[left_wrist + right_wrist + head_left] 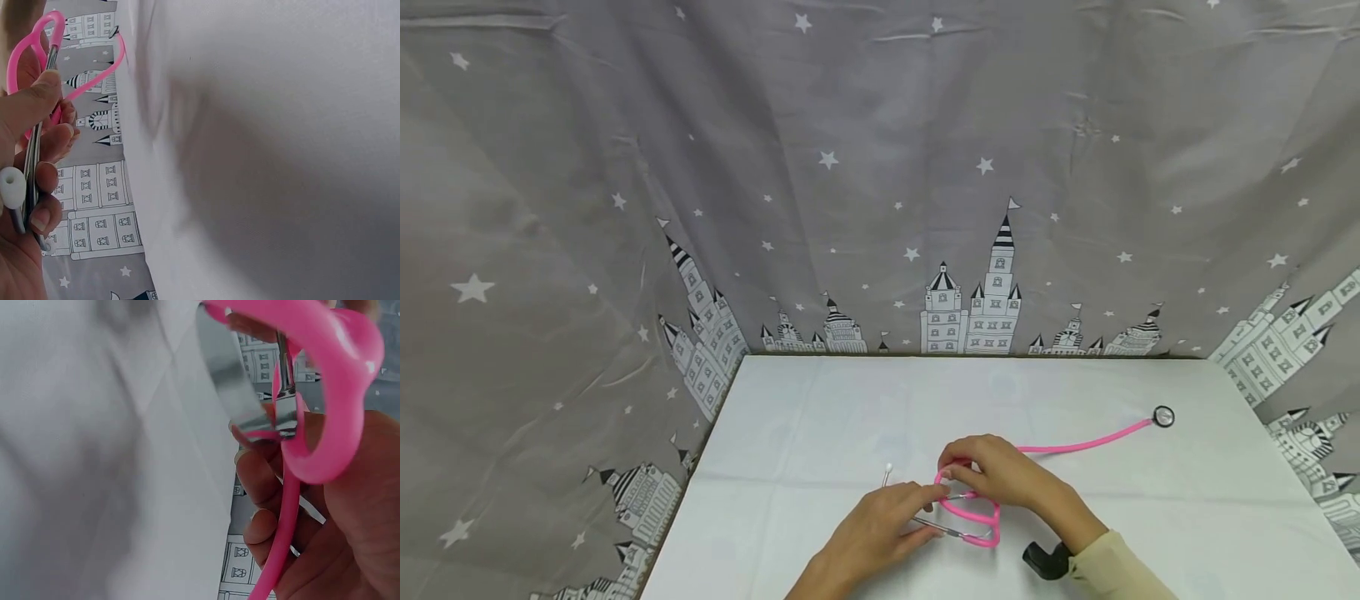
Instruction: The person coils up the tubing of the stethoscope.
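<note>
A stethoscope with pink tubing [1086, 444] is held between both hands above the white table. My left hand [880, 529] grips its metal ear tubes [34, 156], thumb on one side and fingers curled on the other. A white ear tip [12, 187] sticks out by the palm in the left wrist view. My right hand [1000, 472] holds the pink tubing, and its fingers curl round the tube [289, 512] in the right wrist view. The yoke loops toward me between the hands. Far to the right, the round chestpiece [1163, 417] lies on the table.
The white tabletop [820, 417] spreads around the hands. Behind and beside it hangs a grey cloth [880, 108] printed with stars and castles. A black wrist mount [1047, 561] sits at the right wrist, beside a pale yellow sleeve [1116, 571].
</note>
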`<move>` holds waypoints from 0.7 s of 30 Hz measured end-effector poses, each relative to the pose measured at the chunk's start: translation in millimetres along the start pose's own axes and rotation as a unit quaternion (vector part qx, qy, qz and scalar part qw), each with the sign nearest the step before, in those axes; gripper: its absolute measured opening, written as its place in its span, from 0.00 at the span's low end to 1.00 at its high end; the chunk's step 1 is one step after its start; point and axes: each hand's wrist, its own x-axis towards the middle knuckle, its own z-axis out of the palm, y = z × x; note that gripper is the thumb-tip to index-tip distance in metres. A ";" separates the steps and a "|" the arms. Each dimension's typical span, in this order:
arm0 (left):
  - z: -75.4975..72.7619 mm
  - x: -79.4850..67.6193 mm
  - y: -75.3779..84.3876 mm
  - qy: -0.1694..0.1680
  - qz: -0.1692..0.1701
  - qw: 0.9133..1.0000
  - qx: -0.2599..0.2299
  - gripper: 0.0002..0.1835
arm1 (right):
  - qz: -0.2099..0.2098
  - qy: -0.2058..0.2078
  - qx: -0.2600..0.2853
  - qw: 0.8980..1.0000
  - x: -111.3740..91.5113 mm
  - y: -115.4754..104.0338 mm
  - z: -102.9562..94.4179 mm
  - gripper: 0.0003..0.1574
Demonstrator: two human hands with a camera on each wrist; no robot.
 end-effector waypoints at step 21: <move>-2.1 -3.4 2.3 -0.024 -0.004 1.000 -0.002 0.25 | 0.041 0.108 0.022 0.993 -22.4 56.9 -27.1 0.06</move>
